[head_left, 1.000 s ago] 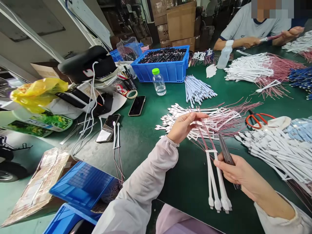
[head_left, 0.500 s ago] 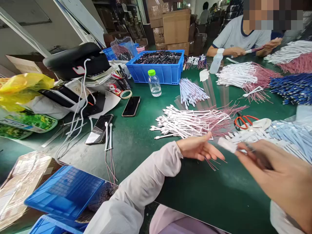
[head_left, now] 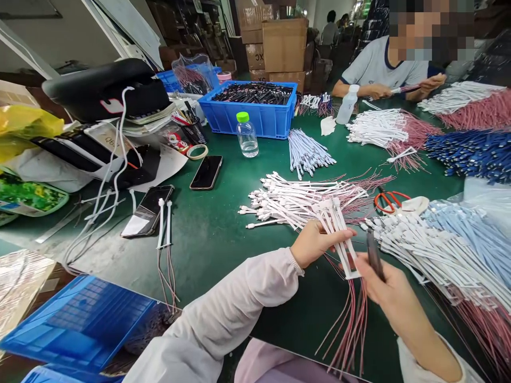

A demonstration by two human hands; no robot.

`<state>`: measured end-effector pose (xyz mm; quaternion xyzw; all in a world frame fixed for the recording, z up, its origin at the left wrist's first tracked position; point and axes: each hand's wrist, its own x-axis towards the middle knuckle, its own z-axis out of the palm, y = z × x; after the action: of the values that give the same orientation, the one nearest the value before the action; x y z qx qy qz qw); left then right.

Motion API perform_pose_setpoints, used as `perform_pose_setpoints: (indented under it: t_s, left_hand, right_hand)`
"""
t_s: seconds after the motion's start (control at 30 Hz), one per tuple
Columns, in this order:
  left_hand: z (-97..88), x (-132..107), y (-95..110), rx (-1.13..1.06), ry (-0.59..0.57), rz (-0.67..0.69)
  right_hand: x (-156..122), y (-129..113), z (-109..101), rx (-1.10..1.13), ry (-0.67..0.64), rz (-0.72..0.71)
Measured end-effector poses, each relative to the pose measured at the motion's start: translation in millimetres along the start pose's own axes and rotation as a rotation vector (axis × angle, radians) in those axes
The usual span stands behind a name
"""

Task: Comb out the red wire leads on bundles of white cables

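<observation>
Trailing pink wires right of centre, a bundle of white cables is clasped in the left grip; the right grip wraps a dark tool beside it. Up the worktop, top centre, I see a blue bin full of black pieces, a green-capped bottle part-filled with clear liquid and a dark cup of pens.

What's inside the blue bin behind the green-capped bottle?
The bin holds a heap of thin black pieces. They cover the bottom, so anything underneath can't be seen.
</observation>
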<state>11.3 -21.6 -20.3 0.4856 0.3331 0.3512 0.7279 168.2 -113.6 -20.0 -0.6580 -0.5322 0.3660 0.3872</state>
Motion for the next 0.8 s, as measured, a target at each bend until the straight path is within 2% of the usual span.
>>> perform_pose_setpoints:
  t_s: [0.1,0.3,0.43,0.63,0.8]
  left_hand:
    - [2.3,-1.2,-0.3,-0.025,-0.032,0.008]
    - [0.8,-0.7,13.8,-0.336,-0.012,0.004]
    - [-2.2,0.8,15.6,-0.299,-0.019,0.022]
    - [-5.9,6.1,8.5,-0.228,0.032,0.081]
    - [-6.7,3.8,7.4,-0.192,-0.043,0.073]
  right_hand:
    - [-4.3,6.9,10.4,0.102,-0.1,0.148]
    - [-7.6,9.5,18.3,0.296,-0.152,0.306]
    - [-8.5,9.5,19.8,0.387,-0.183,0.359]
    - [-9.3,5.5,21.0,0.475,-0.267,0.412]
    - [-9.2,-3.5,21.4,0.561,-0.292,0.428]
